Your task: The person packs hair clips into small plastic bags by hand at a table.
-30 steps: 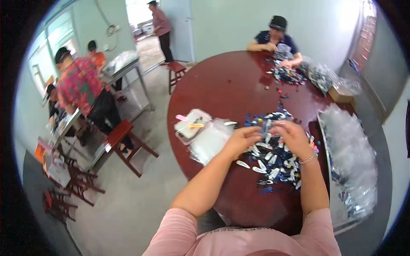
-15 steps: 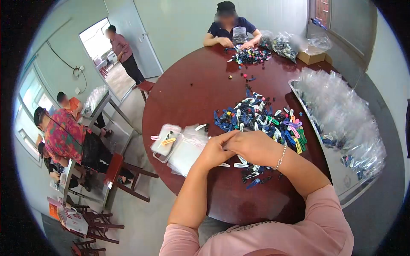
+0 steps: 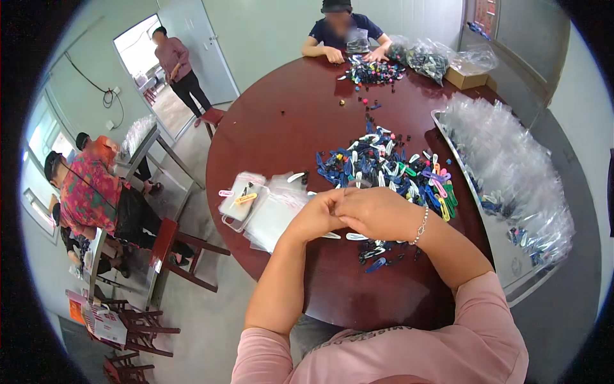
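Note:
My left hand (image 3: 313, 217) and my right hand (image 3: 380, 212) meet over the near edge of a pile of snap hair clips (image 3: 384, 163), fingers bent and pressed together. A clear, filmy edge, perhaps of a plastic bag, shows just beyond the knuckles; whatever lies between the fingers is hidden. Mostly navy, white and black clips make up the pile, with green, purple, pink and yellow ones on its right. Left of my hands lies a stack of clear plastic bags (image 3: 275, 214), with a yellow clip (image 3: 245, 199) and a pink clip (image 3: 226, 193) on the nearby bags.
A metal tray (image 3: 511, 272) heaped with filled clear bags (image 3: 511, 166) stands at the right. Across the round table (image 3: 256, 128), a co-worker (image 3: 345, 32) handles a second pile of small items (image 3: 377, 72). Other people and stools are at the left.
My hands stay together, with the right hand now bent further over the fingers. The view has shifted slightly. A person at the left table leans lower.

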{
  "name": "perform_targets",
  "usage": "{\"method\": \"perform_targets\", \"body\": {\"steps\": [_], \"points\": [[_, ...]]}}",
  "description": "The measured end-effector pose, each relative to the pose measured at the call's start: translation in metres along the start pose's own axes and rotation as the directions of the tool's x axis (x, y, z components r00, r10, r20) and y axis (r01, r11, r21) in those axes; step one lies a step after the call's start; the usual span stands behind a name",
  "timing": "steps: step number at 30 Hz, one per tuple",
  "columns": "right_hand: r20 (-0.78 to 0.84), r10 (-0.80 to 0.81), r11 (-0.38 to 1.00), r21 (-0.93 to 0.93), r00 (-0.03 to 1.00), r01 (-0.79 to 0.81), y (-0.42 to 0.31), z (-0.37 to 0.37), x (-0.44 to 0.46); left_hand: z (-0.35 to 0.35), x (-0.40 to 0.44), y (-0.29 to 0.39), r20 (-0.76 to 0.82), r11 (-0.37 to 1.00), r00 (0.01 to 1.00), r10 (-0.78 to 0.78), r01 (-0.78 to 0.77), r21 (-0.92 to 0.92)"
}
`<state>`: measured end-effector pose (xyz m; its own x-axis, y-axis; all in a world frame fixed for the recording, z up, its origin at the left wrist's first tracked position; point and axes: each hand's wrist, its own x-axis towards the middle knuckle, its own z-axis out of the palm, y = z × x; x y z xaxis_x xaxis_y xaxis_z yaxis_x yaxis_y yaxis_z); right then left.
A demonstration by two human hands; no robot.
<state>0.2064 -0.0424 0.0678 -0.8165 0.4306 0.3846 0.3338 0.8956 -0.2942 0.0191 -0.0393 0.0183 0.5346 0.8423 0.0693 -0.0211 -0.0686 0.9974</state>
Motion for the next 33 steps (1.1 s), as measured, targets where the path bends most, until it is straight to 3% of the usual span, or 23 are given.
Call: {"method": "perform_targets", "body": {"steps": [3,4,5,6,7,9,10,13,15,16,17,18,22,27,29,31,33], "points": [[0.089,0.153,0.984,-0.104,0.984,-0.144,-0.008,-0.008,0.002,-0.006,0.003,-0.010,-0.077,1.000,0.997,-0.001,0.003,0.029],[-0.007,0.100,0.988,-0.121,0.995,-0.100,-0.006,-0.005,0.001,-0.003,0.002,-0.009,-0.133,0.999,0.991,0.018,-0.022,-0.030],[-0.051,0.105,0.990,-0.094,0.993,-0.110,-0.005,-0.002,0.000,-0.004,0.001,-0.010,-0.160,0.993,0.985,0.056,-0.038,0.115],[0.004,0.215,0.976,-0.041,0.977,-0.214,-0.009,-0.003,0.000,-0.005,0.002,-0.015,-0.133,0.993,0.990,0.036,-0.021,0.116],[-0.016,0.161,0.985,-0.050,0.987,-0.162,-0.009,-0.006,-0.002,-0.002,0.003,-0.012,-0.117,0.992,0.990,0.084,-0.072,0.103],[-0.112,0.103,0.994,0.031,0.988,-0.101,0.006,0.005,-0.002,0.001,0.003,-0.012,-0.156,0.994,0.987,0.034,-0.017,0.109],[-0.086,0.086,0.994,0.080,0.993,-0.079,0.007,-0.001,-0.002,0.003,0.004,-0.010,-0.173,0.993,0.984,0.042,-0.023,0.115],[-0.110,0.105,0.972,0.222,0.988,-0.078,0.028,-0.014,-0.004,0.008,0.006,-0.007,-0.204,0.996,0.979,0.014,0.005,0.093],[-0.230,0.153,0.972,0.212,0.961,-0.104,0.039,-0.023,-0.009,0.011,0.009,-0.005,-0.217,0.997,0.976,-0.018,0.033,0.064],[-0.245,0.233,0.967,0.159,0.941,-0.199,0.040,-0.039,-0.008,0.011,0.009,-0.005,-0.284,0.999,0.958,-0.037,0.042,0.011],[-0.164,0.484,0.850,0.322,0.860,-0.417,0.038,-0.050,-0.009,0.010,0.009,-0.006,-0.350,0.998,0.935,-0.058,0.047,-0.041],[-0.159,0.484,0.848,0.328,0.860,-0.417,0.047,-0.047,-0.014,0.002,0.011,-0.012,-0.362,0.998,0.931,-0.040,0.020,-0.058],[-0.231,0.397,0.906,-0.057,0.888,-0.419,0.115,-0.036,-0.035,-0.001,0.011,-0.012,-0.477,0.993,0.875,-0.085,0.033,-0.116],[-0.173,0.330,0.941,-0.015,0.928,-0.338,0.111,-0.005,-0.025,-0.003,0.012,-0.012,-0.497,0.994,0.865,-0.074,0.025,-0.103],[-0.164,0.351,0.926,0.204,0.922,-0.317,0.101,0.012,-0.020,-0.006,0.011,-0.014,-0.501,0.995,0.863,-0.069,0.023,-0.098],[-0.158,0.155,0.978,-0.112,0.975,-0.174,0.110,0.033,-0.020,-0.011,0.011,-0.017,-0.497,0.995,0.862,-0.103,0.082,-0.064],[-0.184,0.089,0.939,-0.311,0.979,-0.144,0.112,0.042,-0.028,-0.012,0.011,-0.017,-0.503,0.995,0.859,-0.097,0.074,-0.065]]}}
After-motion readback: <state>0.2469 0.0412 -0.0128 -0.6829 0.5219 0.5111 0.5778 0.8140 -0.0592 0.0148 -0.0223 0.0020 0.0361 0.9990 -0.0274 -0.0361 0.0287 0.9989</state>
